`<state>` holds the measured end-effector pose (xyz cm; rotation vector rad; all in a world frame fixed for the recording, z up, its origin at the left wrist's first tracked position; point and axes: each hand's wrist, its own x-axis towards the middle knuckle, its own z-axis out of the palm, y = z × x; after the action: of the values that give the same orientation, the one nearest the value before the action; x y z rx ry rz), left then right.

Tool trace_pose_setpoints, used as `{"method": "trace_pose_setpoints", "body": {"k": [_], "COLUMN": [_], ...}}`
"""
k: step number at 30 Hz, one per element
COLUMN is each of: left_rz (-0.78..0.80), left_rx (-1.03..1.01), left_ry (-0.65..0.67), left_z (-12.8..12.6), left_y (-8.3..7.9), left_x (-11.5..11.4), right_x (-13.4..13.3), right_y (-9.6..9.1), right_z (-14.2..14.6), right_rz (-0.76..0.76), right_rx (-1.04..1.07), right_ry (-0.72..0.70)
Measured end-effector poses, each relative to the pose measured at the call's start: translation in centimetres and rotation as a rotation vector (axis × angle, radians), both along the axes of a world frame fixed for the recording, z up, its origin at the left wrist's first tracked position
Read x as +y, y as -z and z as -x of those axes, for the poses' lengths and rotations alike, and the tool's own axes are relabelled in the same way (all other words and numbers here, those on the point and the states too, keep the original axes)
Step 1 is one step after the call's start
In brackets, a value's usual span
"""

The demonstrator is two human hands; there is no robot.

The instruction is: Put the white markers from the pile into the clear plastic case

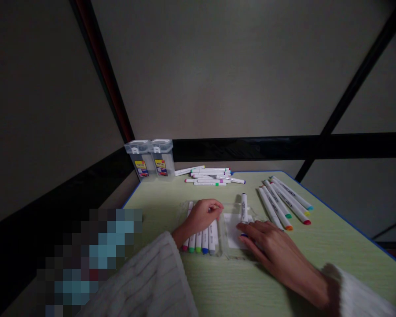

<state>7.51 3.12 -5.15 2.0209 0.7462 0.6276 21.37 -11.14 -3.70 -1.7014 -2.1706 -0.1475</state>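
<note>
A clear plastic case (221,244) lies opened flat on the table. In its left half several white markers (198,240) lie side by side, their coloured ends toward me. Above them hovers my left hand (203,215), its fingers curled together with nothing visible in them. A white marker (244,204) with a dark blue end lies lengthwise over a white card (232,231) in the right half. My right hand (277,246) has its thumb and fingers closed around the lower part of that marker, hiding some of it.
Several thick white markers (284,200) with coloured ends lie at the right. A loose pile of markers (211,175) sits at the back. Two clear lidded boxes (163,156) stand in the far left corner. The table (224,286) has a blue edge, with a wall behind.
</note>
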Motion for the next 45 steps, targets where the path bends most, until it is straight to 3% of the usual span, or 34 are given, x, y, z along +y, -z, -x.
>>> {"method": "trace_pose_setpoints", "body": {"k": [6,18,45], "left_rz": [0.013,0.004,-0.028], "left_rx": [0.003,0.014,0.045], "left_ry": [0.007,0.010,0.006], "left_z": [0.0,0.0,0.1], "left_y": [-0.1,-0.2,-0.3], "left_x": [0.0,0.1,-0.1], "right_x": [0.2,0.6,-0.1], "right_y": [-0.1,-0.3,0.8], "right_z": [-0.8,-2.3,-4.9], "right_rz": [-0.020,0.082,0.108], "right_rx": [-0.043,-0.202,-0.320], "right_ry": [0.074,0.260,0.351]}}
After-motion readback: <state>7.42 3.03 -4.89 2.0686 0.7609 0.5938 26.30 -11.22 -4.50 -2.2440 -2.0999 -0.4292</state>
